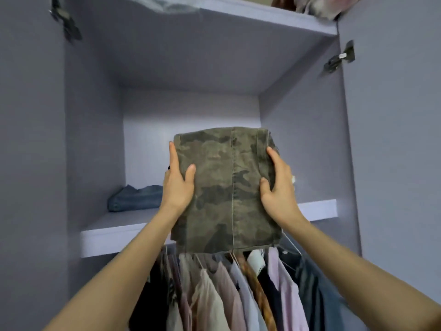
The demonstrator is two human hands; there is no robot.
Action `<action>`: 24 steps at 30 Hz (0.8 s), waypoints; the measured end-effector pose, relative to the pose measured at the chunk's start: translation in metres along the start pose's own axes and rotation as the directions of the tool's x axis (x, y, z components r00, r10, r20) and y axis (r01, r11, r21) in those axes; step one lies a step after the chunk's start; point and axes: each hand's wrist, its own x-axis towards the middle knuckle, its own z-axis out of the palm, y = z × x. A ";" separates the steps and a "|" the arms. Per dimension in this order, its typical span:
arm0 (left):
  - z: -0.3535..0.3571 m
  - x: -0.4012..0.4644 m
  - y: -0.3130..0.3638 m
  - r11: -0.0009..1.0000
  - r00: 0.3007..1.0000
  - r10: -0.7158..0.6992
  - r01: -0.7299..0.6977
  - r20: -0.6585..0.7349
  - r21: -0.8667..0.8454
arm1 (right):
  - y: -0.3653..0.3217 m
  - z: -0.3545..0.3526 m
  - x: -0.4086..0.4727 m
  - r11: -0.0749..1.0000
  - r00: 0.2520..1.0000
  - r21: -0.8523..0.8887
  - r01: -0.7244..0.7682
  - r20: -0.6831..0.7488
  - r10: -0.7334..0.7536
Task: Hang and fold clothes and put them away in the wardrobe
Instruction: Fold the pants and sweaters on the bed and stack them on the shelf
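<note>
Left hinge point(64, 22): dark metal, blurred, high above the grip and far to its left.
Right hinge point(340, 58): dark metal with a pale screw plate, above the grip and to its right, lower than the left one.
Clear plastic point(171, 4): crumpled, straight above the grip at the top edge of view.
Pink and white bundle point(317, 4): top right corner, well above the grip; what it is cannot be told.

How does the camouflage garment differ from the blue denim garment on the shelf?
The camouflage garment is olive-green patterned; the denim garment is plain blue. The camouflage one is folded flat and gripped by the left hand and right hand in front of the shelf; the denim one lies loosely bunched on it, untouched. Both are off hangers.
</note>
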 end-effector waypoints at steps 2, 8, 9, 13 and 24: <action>-0.012 0.029 -0.018 0.999 0.999 -0.030 0.029 0.043 0.024 | 0.007 0.027 0.027 0.999 1.000 0.042 0.017 0.016 -0.017; -0.051 0.097 -0.055 0.979 0.993 -0.105 0.113 -0.059 0.168 | 0.019 0.120 0.102 0.981 0.990 0.181 0.064 0.111 -0.085; -0.055 0.107 -0.057 0.973 0.991 -0.095 0.112 -0.093 0.200 | 0.020 0.132 0.110 0.977 0.989 0.201 0.065 0.117 -0.090; -0.070 0.151 -0.080 0.932 0.985 -0.086 0.133 -0.151 0.338 | 0.029 0.184 0.145 0.960 0.985 0.280 0.011 0.165 -0.059; -0.089 0.262 -0.186 0.558 0.965 -0.125 0.261 -0.231 0.788 | 0.078 0.353 0.230 0.882 0.933 0.409 -0.234 0.349 0.086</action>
